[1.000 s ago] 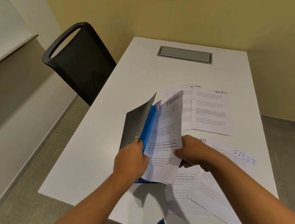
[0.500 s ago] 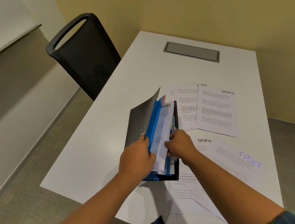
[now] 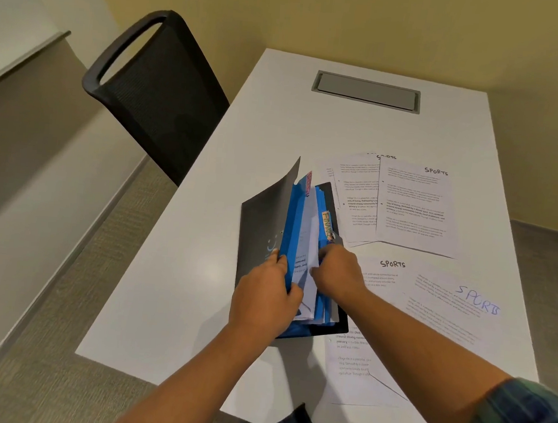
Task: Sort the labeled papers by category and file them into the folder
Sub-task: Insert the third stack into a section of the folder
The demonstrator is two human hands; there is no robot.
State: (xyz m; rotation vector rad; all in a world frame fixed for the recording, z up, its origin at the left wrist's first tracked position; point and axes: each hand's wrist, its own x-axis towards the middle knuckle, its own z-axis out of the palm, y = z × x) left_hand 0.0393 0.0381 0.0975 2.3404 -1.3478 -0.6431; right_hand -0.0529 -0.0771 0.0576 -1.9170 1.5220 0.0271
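Note:
A dark grey folder (image 3: 263, 220) with blue dividers (image 3: 295, 219) stands half open on the white table (image 3: 202, 238). My left hand (image 3: 264, 297) grips the front cover and a blue divider, holding a pocket apart. White sheets (image 3: 310, 247) sit in that pocket, and my right hand (image 3: 338, 271) pinches their right edge with curled fingers. An orange tab reading FINANCE (image 3: 327, 224) sticks up from a divider. Sheets labelled SPORTS lie to the right: two overlapping stacks (image 3: 418, 209) at the back and more (image 3: 444, 301) near my right forearm.
A black mesh chair (image 3: 153, 91) stands at the table's left side. A grey cable hatch (image 3: 367, 92) is set into the far end of the table. Yellow walls close off the back and right. One sheet (image 3: 352, 367) lies partly under the folder at the near edge.
The FINANCE sheet has gone from held above the folder down into a blue pocket, out of sight except for its edge. My right hand followed it down; my left hand kept its grip.

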